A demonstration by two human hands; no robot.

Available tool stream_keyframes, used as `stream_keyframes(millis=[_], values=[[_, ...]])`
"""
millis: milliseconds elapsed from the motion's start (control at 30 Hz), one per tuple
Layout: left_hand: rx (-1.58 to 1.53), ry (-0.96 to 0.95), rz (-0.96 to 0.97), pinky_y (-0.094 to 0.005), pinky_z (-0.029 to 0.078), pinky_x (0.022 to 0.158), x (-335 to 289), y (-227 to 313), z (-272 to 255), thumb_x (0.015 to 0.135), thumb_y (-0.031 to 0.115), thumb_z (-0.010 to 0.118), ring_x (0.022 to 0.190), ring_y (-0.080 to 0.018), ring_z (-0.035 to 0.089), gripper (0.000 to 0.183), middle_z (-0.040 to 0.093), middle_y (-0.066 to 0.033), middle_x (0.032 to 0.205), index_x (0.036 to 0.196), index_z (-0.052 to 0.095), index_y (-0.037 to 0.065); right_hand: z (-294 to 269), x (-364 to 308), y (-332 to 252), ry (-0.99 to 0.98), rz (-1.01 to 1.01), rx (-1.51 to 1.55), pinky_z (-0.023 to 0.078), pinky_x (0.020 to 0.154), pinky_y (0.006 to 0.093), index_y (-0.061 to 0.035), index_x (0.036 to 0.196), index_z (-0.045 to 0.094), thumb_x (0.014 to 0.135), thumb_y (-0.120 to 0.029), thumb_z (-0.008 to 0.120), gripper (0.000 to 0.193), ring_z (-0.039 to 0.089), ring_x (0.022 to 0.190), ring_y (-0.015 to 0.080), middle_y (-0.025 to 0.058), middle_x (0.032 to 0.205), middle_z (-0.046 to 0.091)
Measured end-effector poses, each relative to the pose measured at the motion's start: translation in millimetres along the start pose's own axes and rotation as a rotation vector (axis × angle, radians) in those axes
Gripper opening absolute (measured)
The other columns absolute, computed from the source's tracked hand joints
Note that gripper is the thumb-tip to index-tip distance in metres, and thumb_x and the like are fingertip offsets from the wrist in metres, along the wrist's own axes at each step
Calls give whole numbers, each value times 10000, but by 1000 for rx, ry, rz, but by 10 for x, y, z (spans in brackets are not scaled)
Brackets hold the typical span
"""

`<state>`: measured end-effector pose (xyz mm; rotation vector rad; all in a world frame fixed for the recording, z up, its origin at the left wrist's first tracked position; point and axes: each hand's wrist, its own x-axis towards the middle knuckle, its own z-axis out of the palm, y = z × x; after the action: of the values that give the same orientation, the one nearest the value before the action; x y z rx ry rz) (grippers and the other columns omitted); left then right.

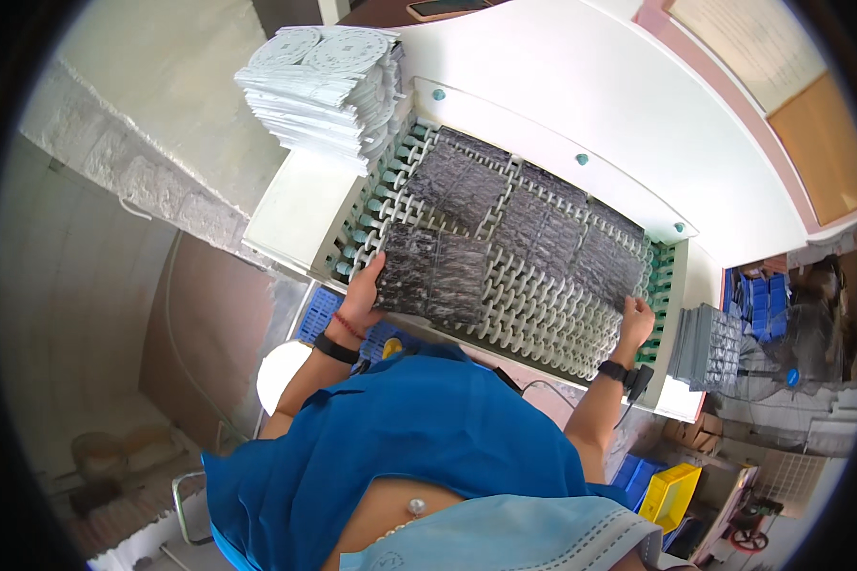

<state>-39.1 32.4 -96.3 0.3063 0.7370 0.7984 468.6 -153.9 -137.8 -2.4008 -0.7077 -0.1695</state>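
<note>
Dark, glossy flat panels (457,181) with a streaked surface lie in rows on a bed of pale roller discs (543,319). At the near left, my left hand (360,297) grips the left edge of one dark panel (433,276), with the thumb on top and the other fingers mostly hidden. My right hand (637,322) is closed, its fingertips pinched at the near right corner of another dark panel (607,264) on the rollers. A red cord and a black band circle my left wrist; a black strap with a small device is on my right.
A tall stack of whitish sheets (328,90) stands at the back left of the white machine (543,57). More grey panels (709,347) are stacked at its right end. Blue bins (764,303) and a yellow crate (671,497) sit to the right.
</note>
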Motion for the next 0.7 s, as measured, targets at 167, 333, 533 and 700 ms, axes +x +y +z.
stream_keyframes(millis=[167, 333, 533, 700], values=[[134, -2, -43, -376, 556, 764, -31, 10, 259, 984, 304, 487, 874, -221, 668, 360, 674, -107, 1040, 1146, 588, -2, -1, -907, -1264, -638, 68, 587, 499, 573, 258, 2, 1008, 698, 894, -262, 654, 291, 636, 692, 114, 48, 827, 681], [442, 27, -4, -310, 514, 713, 192, -151, 83, 948, 335, 570, 804, -158, 634, 349, 660, -53, 987, 1108, 619, 29, 75, -1587, -1751, -964, 153, 900, 464, 487, 209, 6, 966, 692, 904, -200, 652, 219, 597, 575, 87, 18, 710, 635], [949, 72, 174, -357, 444, 533, 498, 173, 47, 886, 330, 659, 587, -148, 582, 311, 634, -5, 735, 978, 639, 34, -83, -1557, -1335, -736, 301, 836, 459, 472, 212, 11, 935, 701, 895, -204, 665, 222, 594, 524, 90, 33, 661, 643], [2064, 494, 1011, -389, 497, 783, 428, 181, 388, 798, 353, 726, 915, -328, 567, 545, 616, -155, 1082, 1197, 563, 21, -136, -1547, -918, -307, -67, 231, 466, 538, 313, 31, 876, 712, 855, -254, 694, 287, 635, 568, 158, 147, 617, 659]])
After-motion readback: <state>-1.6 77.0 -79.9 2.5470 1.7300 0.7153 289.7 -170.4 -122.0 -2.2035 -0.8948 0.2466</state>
